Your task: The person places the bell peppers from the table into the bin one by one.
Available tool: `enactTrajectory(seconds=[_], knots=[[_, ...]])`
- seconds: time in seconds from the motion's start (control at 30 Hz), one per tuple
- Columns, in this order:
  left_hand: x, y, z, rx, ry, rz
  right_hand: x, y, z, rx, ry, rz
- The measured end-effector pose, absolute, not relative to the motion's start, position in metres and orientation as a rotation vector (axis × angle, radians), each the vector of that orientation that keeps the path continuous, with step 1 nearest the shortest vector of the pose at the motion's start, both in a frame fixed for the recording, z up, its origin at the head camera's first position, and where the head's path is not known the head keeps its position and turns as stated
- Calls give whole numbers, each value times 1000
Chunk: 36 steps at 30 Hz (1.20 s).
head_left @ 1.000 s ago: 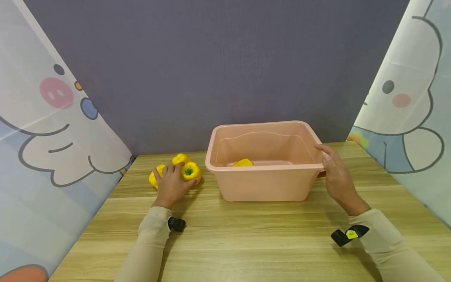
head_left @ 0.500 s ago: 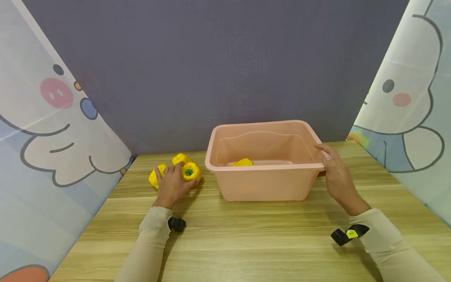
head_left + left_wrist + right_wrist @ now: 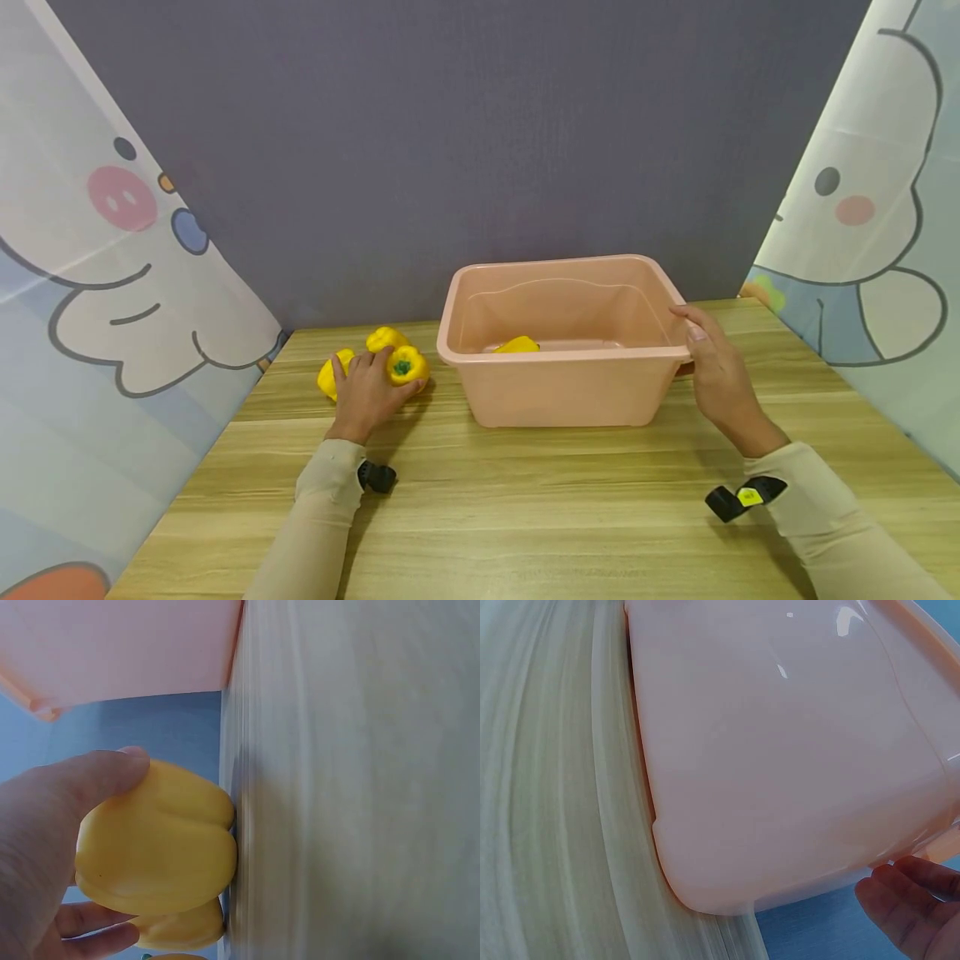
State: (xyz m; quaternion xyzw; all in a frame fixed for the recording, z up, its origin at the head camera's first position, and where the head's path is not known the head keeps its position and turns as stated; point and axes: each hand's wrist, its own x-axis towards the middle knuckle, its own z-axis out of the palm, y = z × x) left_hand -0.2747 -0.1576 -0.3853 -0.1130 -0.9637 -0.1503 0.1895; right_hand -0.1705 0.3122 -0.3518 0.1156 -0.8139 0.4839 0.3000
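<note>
My left hand [image 3: 363,402] holds a yellow bell pepper [image 3: 409,367], its green stem end facing up. In the left wrist view, the thumb lies on one side of this pepper [image 3: 154,844] and fingers show on the other; it rests on the tabletop. Two more yellow bell peppers sit beside that hand, one behind [image 3: 385,337] and one to its left [image 3: 327,383], partly covered. My right hand [image 3: 722,387] grips the right rim of a pink plastic bin [image 3: 555,393], with the thumb over the edge and the fingertips [image 3: 889,896] under it. Another yellow pepper [image 3: 519,345] lies inside the bin, partly hidden by the front wall.
The bin stands upright on a wood-grain table [image 3: 525,508], right of the loose peppers. A dark grey panel [image 3: 480,150] rises behind the table. Cartoon-printed sheets flank it at left [image 3: 112,292] and right [image 3: 862,225]. Both wrists wear black cameras.
</note>
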Motion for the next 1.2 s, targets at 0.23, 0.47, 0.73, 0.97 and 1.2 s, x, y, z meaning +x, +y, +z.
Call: enactTrajectory(seconds=[0.23,0.47,0.73,0.97,1.2], knots=[[-275,-158,-384,-324,-2694,-467,-170,312,-352,306,-2158,1281],[-273,-159,-384,-301,-2686,-442,-170,312,-352,306,-2153,1289],[-271,-156,-380,-293,-2661,-447,-171,312,-352,310,-2155,1294],[-270,-153,-374,-284,-2645,-454,-172,313,-354,316,-2154,1290],[-267,-151,-368,-270,-2633,-458,-173,313,-355,323,-2159,1290]])
